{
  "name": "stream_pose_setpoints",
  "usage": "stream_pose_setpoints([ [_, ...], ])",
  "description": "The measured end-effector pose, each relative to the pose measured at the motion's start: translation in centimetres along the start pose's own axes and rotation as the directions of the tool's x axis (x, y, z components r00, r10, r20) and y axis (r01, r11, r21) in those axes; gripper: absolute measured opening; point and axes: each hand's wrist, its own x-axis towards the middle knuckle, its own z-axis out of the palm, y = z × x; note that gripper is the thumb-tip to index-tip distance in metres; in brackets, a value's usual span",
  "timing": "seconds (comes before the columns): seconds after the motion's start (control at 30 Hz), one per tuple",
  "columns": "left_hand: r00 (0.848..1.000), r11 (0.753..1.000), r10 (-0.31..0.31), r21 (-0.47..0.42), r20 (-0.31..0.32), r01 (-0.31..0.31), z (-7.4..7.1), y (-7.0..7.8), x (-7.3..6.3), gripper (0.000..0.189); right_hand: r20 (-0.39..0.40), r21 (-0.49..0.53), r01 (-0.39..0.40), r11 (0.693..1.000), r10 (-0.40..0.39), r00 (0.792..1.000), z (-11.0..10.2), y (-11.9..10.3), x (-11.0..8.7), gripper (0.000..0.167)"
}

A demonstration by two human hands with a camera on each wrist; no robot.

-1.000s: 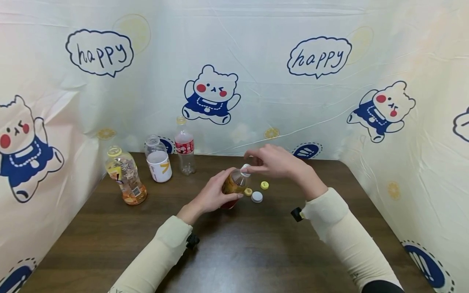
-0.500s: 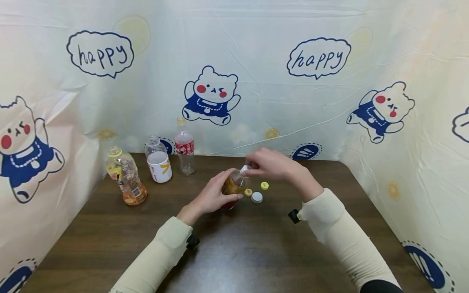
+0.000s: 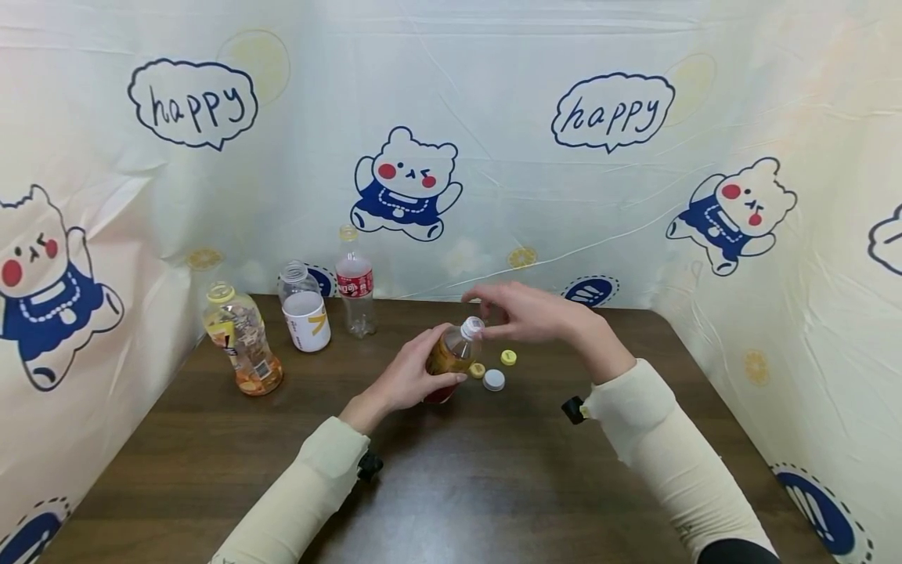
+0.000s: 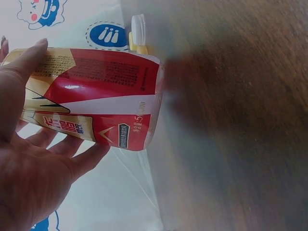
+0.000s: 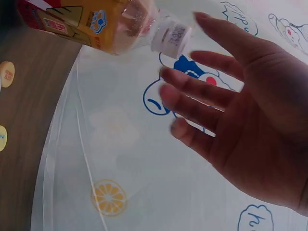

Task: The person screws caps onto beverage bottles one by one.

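My left hand (image 3: 405, 377) grips a drink bottle (image 3: 451, 356) around its body over the middle of the table. In the left wrist view the bottle's red and gold label (image 4: 106, 82) shows, with the fingers beneath and the thumb along the top. A white cap (image 5: 172, 37) sits on the bottle's neck. Beside that cap is my right hand (image 3: 532, 312), its fingers loosely spread and nothing held; the right wrist view has the thumb and fingertips just off the cap. The bottle leans slightly to the right in the head view.
Right of the bottle lie a loose white cap (image 3: 494, 380), a yellow cap (image 3: 509, 357) and a yellowish cap (image 3: 477, 370). At the table's left stand an uncapped yellow-labelled bottle (image 3: 243, 345), a wide-necked white-labelled bottle (image 3: 306, 317) and a red-labelled bottle (image 3: 355, 286). A printed curtain (image 3: 507, 196) hangs behind.
My right hand's fingers, curled over the white cap half a second ago, have spread and come away, leaving the cap in plain sight. The left hand and bottle have barely moved.
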Motion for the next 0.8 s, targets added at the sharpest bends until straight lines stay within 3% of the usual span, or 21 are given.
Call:
stream_pose_setpoints([
  [0.07,1.0,1.0,0.0,-0.005,0.001,0.0,0.0,0.0,0.0,0.075,0.05,0.064,0.035,0.997,-0.038,0.998,0.1,0.1,0.0,0.051],
  [0.17,1.0,1.0,-0.006,-0.009,0.005,0.006,0.0,-0.1,0.1,0.075,0.073,0.077,0.069,0.995,-0.074,0.995,0.4,0.2,0.2,0.042],
  [0.33,1.0,1.0,-0.003,-0.008,0.011,0.003,0.0,-0.1,0.1,0.076,0.036,0.045,0.069,0.997,-0.07,0.997,0.7,0.3,0.5,0.021],
  [0.43,1.0,1.0,-0.004,-0.002,0.013,0.004,0.0,-0.1,0.1,0.076,0.009,0.007,0.035,0.999,-0.035,0.999,1.0,0.2,0.7,0.017],
  [0.67,1.0,1.0,0.002,0.02,0.01,-0.002,0.0,0.1,0.0,0.079,-0.084,-0.219,-0.108,0.97,0.092,0.992,1.6,-0.2,1.2,0.042],
  [0.8,1.0,1.0,0.004,0.022,0.01,-0.004,0.1,0.2,0.0,0.08,-0.133,-0.262,-0.142,0.955,0.11,0.985,1.3,-0.2,1.0,0.049],
])
